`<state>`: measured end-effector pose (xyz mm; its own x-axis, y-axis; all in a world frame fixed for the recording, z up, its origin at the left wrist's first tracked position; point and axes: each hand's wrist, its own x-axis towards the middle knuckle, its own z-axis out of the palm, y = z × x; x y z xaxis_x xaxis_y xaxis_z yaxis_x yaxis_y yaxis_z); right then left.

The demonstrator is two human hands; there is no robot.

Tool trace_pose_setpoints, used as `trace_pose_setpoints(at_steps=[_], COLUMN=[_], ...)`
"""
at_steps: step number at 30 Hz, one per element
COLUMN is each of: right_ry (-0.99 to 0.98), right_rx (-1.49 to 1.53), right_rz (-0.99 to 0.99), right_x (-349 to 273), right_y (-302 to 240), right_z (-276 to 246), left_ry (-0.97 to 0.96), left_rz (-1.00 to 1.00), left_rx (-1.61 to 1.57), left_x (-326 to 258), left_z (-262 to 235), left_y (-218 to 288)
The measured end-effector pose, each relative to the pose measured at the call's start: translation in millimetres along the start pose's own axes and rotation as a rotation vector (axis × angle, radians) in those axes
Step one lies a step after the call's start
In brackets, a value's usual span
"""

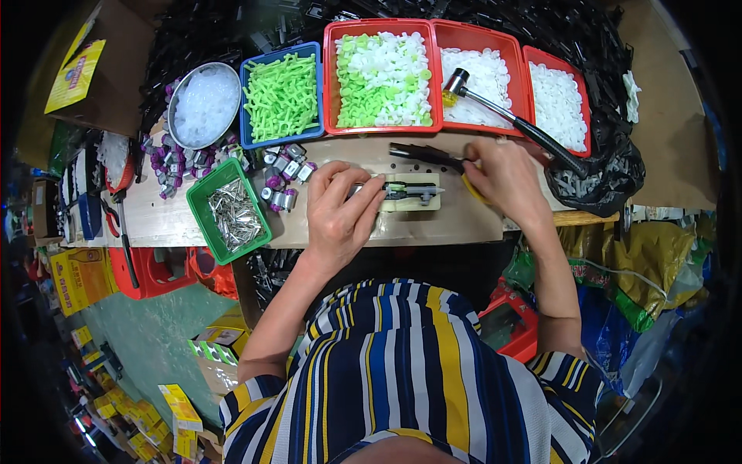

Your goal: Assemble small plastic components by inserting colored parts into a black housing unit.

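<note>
On the workbench in front of me, a cream block-shaped fixture (421,203) carries a slim black-and-grey part (411,189) with a pointed tip toward the right. My left hand (338,210) is closed, its fingertips pressed on the left end of that part. To the right, my right hand (506,179) is closed around the end of a long black plastic piece (423,154), which points left above the fixture. A yellow strip (474,190) shows below the right fingers; what it belongs to is partly hidden.
Behind stand a blue tray of green sticks (281,58), red trays (328,77) of small caps and a bowl (174,116) of clear pieces. A hammer (525,127) lies across the red trays. Purple-and-silver parts (290,170) and a green tray (202,220) of metal pins are left.
</note>
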<state>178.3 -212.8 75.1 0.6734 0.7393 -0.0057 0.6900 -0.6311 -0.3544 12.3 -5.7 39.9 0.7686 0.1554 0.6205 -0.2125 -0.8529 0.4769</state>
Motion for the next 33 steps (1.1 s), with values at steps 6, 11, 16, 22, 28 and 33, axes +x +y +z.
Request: trace_pose_setpoints(at_steps=[6,11,16,22,28,33], right_ry=[0.226,0.221,0.171,0.169,0.199,0.167], right_rx=[0.187,0.33,0.298,0.394,0.389,0.451], right_rz=[-0.029,-0.259,-0.298,-0.284,-0.288,-0.245], right_x=[-29,-31,-28,-23,-25,-24], right_y=[0,-28,-37,-32,-31,-31], right_z=[-12,13,25,29,30,31], left_ry=[-0.111,-0.171,-0.185,-0.162,-0.16,-0.148], left_rz=[-0.01,0.001,0.024,0.094,0.116,0.107], left_rx=[-0.037,-0.055,-0.047,-0.03,-0.022,-0.025], left_x=[13,18,18,16,16,16], left_z=[10,13,12,13,14,14], left_y=[6,9,8,7,6,7])
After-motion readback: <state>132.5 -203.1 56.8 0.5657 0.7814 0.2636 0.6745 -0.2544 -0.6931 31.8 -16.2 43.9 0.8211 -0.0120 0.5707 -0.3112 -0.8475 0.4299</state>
